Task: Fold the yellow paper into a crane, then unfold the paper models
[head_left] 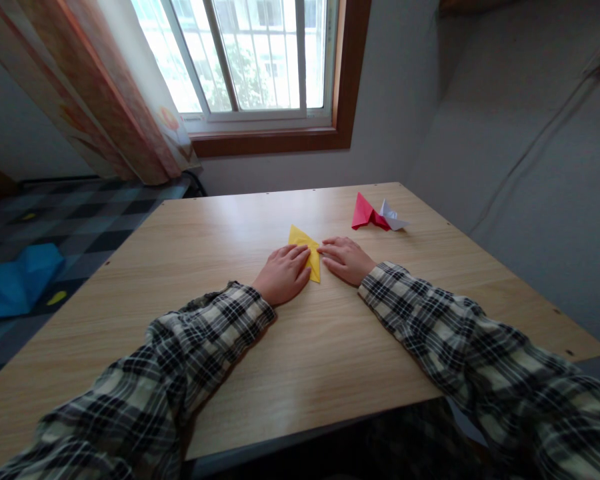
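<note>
A thin, light, easily creased yellow folded paper triangle was pinned flat between the left hand and right hand, fingers extended, nothing grasped; edges judged best for lifting.

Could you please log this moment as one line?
left hand: flat on yellow paper | right hand: touching its edge | red paper, white paper: apart on table
</note>
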`<state>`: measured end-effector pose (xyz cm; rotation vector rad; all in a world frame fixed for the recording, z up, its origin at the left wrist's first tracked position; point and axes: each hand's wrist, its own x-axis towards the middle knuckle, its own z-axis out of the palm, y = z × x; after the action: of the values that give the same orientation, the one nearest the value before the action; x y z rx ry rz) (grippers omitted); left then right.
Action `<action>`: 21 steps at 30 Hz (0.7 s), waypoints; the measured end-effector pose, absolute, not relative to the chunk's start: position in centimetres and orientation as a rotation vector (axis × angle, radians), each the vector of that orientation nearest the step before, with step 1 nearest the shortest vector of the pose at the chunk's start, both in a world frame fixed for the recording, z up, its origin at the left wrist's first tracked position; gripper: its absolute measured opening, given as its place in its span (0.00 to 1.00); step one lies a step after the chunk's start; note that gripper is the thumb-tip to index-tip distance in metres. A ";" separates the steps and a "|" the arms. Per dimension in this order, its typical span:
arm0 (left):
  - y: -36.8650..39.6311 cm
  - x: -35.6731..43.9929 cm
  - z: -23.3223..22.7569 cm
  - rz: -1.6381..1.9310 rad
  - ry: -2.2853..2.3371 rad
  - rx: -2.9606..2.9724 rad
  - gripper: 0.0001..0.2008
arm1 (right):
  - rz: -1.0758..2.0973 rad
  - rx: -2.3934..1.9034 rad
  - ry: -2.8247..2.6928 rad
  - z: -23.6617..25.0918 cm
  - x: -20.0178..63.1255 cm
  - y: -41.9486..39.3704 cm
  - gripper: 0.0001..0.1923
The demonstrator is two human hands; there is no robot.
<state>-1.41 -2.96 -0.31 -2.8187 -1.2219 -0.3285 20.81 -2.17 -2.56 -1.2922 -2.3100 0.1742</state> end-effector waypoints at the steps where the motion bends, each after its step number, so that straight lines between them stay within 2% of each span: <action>1: -3.0 -1.4 -0.3 -0.333 -1.225 -2.819 0.25 | 0.171 -1.311 -2.319 -2.5 20.8 -2.2 0.20; 7: -3.1 -1.4 -0.4 -0.344 -1.248 -2.818 0.25 | 0.194 -1.305 -2.290 -2.4 20.8 -2.6 0.24; 13: -3.1 -1.4 -0.5 -0.399 -1.317 -2.822 0.28 | 0.170 -1.076 -2.295 -2.1 20.9 -3.0 0.13; 17: -3.2 -1.4 -0.4 -0.413 -1.328 -2.834 0.27 | 0.162 -0.993 -2.340 -1.7 20.7 -3.2 0.12; 21: -3.2 -1.4 -0.2 -0.448 -1.332 -2.839 0.26 | 0.164 -1.100 -2.317 -1.5 20.5 -3.3 0.13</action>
<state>-1.39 -3.18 -0.15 -2.8387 -1.3319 -0.4481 20.55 -3.27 -1.46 -1.0997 -2.3174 0.1637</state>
